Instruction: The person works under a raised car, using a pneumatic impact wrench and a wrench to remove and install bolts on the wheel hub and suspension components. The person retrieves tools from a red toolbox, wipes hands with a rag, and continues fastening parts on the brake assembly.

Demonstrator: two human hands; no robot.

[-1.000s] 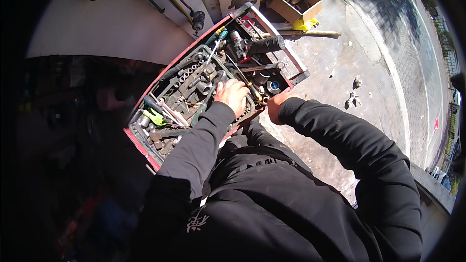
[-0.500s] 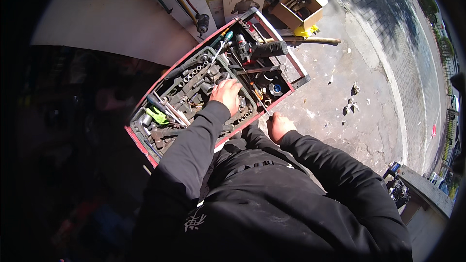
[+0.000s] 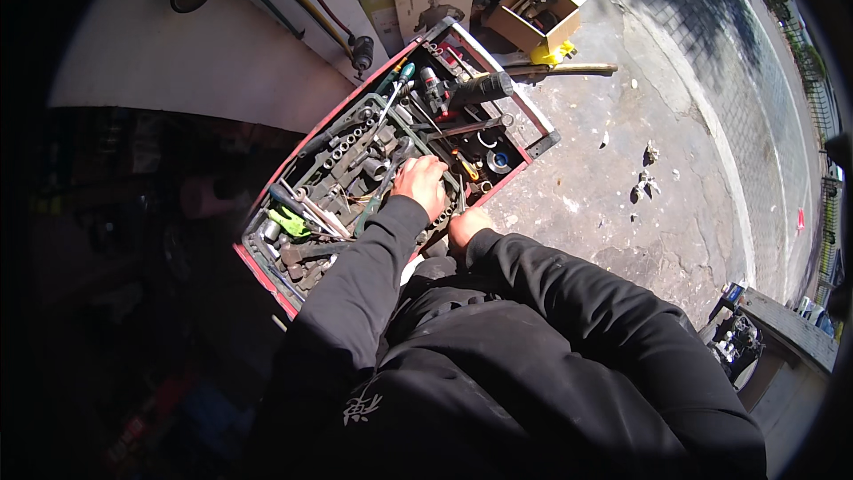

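A red-edged drawer (image 3: 263,277) full of hand tools lies open before me. Inside it, a dark tray (image 3: 306,167) holds loose tools and rows of steel sockets (image 3: 342,148). My left hand (image 3: 421,185) rests over the tray's right part, its fingers bent and close together; whatever is under the fingertips is hidden. At the drawer's near edge, my right hand (image 3: 469,225) is closed around something mostly hidden, with a thin metal shaft showing just above it. A cordless drill (image 3: 475,91) with a dark grip and a wrench (image 3: 466,127) lie in the right compartment.
Light green pieces (image 3: 290,221) and wrenches lie at the drawer's left. A screwdriver (image 3: 402,80) leans near the back. Beyond stand a cardboard box (image 3: 533,31), a yellow object (image 3: 553,54) and a wooden stick (image 3: 577,68). Hoses hang by a white panel (image 3: 142,53).
My right hand has moved left, from beside the drawer's near corner to its near edge, closer to my left hand. My left hand has shifted slightly within the tray.
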